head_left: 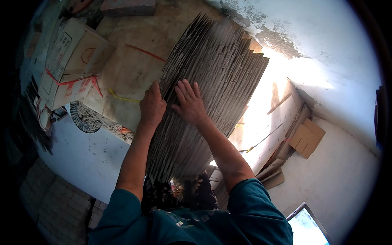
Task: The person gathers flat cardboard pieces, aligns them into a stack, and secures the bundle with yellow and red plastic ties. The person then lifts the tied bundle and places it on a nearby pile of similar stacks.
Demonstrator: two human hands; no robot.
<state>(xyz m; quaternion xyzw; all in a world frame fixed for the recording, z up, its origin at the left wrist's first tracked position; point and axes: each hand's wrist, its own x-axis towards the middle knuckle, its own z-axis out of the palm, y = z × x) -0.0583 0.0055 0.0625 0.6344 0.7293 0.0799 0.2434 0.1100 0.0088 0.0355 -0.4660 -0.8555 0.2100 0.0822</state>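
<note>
A long, thick stack of thin grey-brown sheets, seen on their ragged edges, runs from close to my body toward the far side. They look like flat cardboard, though the exact kind is hard to tell. My right hand lies on the stack's top with fingers stretched and slightly apart. Against the stack's left edge is my left hand, its fingers curled in; what they grip, if anything, is hidden. A red strip and a yellow strip lie on the brown work surface left of the stack.
A cardboard box tied with red tape stands at the left. A reddish block rests at the far edge. Flat cardboard leans by the white wall on the right. Bright light falls beyond the stack's right side.
</note>
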